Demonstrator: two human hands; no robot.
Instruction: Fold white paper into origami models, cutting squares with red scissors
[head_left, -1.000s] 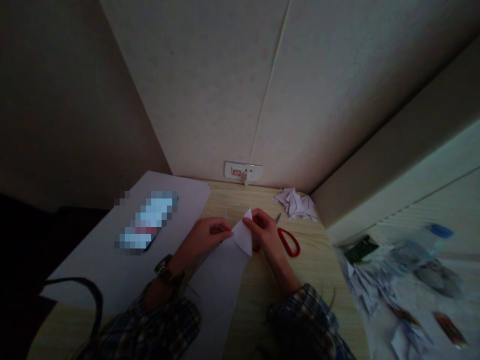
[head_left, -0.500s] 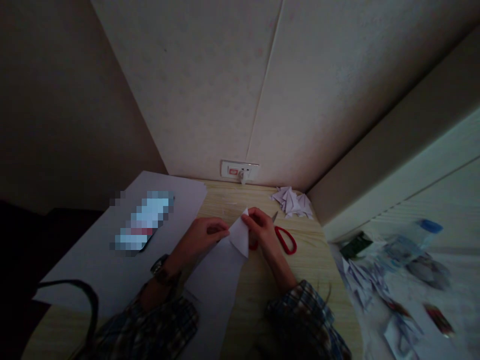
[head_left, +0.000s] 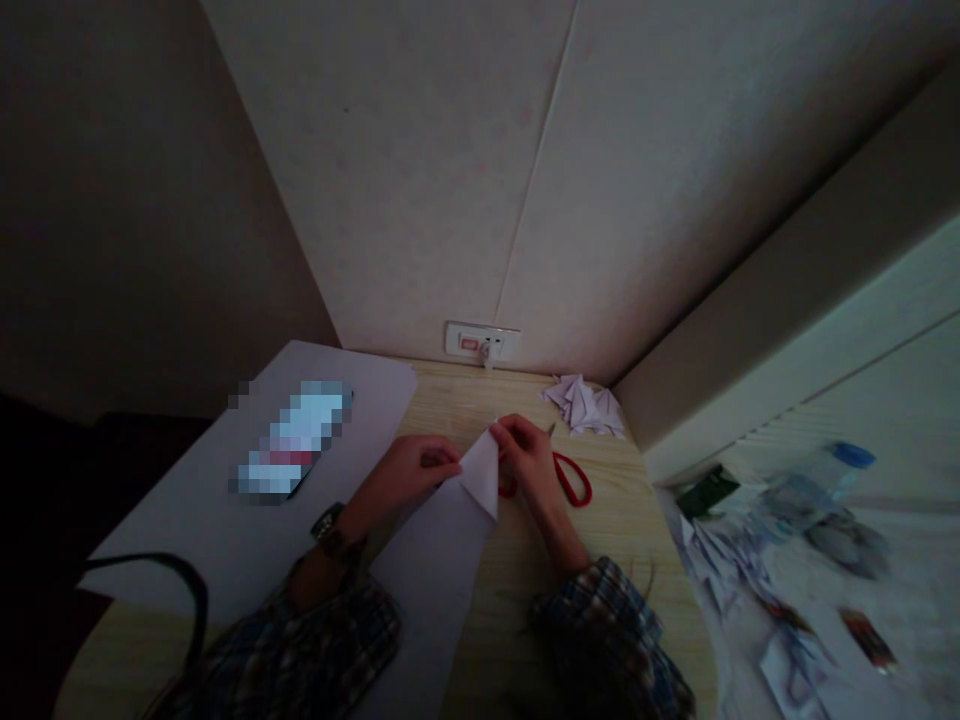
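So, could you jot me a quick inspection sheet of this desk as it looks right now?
Surface: pale wooden desk, dimly lit.
Job's things: white paper sheet, far corner folded into a triangular flap.
Clutter: red-handled scissors beside the right hand; pile of folded white paper pieces in the corner; large white sheet at left.
Fingers: left hand and right hand both pinch the flap.
Cables: black loop at near left, cable or strap unclear.
Surroundings: white wall socket; clear blue-capped plastic bottle among papers at right.
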